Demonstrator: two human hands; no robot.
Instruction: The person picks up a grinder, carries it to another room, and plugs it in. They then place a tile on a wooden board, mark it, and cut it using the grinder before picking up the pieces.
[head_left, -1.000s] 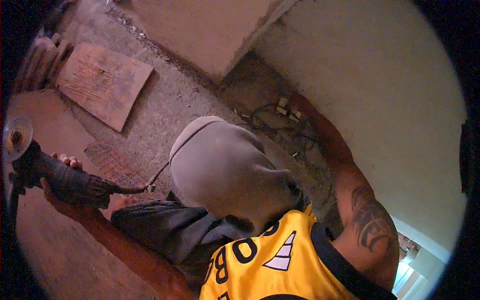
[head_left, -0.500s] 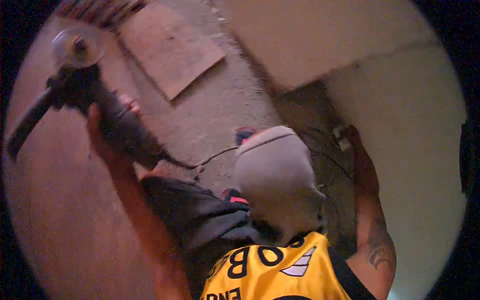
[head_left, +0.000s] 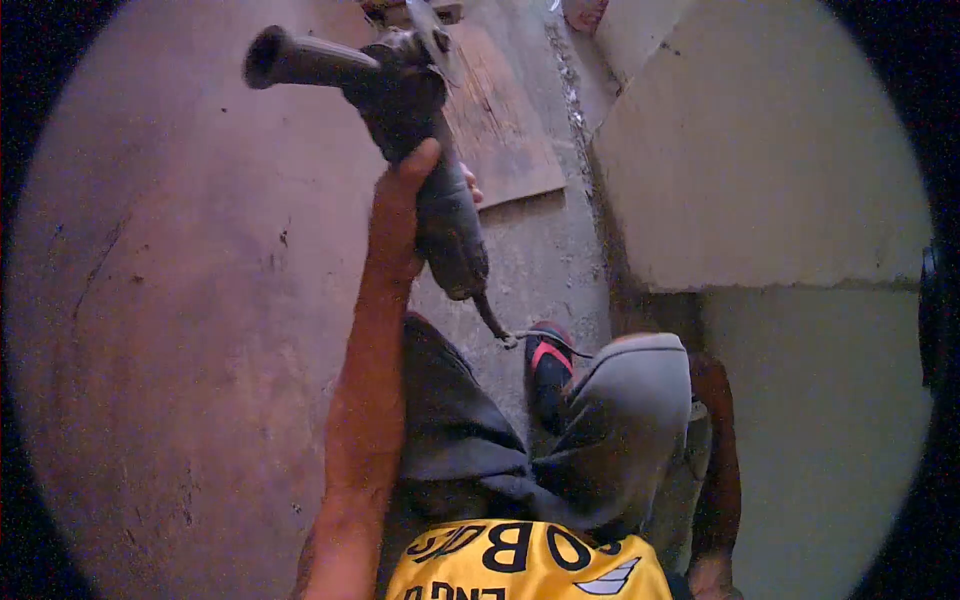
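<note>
My left hand [head_left: 408, 195] is wrapped round the body of a dark angle grinder [head_left: 452, 235]. The thumb lies on one side and fingertips show on the other. The grinder's disc [head_left: 436, 42] points away from me at the top, and its side handle [head_left: 310, 60] sticks out to the left. A power cord [head_left: 492, 318] runs from its rear end towards my knees. My right hand [head_left: 712, 378] is low beside my right knee, dark and partly hidden. Its fingers cannot be made out.
A flat board [head_left: 505, 130] lies on the concrete floor [head_left: 560, 270] ahead. A broad wall surface [head_left: 190, 300] is on the left, and pale wall faces [head_left: 760, 180] with a ledge stand on the right. My sandalled foot [head_left: 550, 375] is between my knees, beside the cord.
The view has turned. My left hand with the grinder now appears farther right and higher, with the disc seen more edge-on. My right hand appears lower, closer to my knee.
</note>
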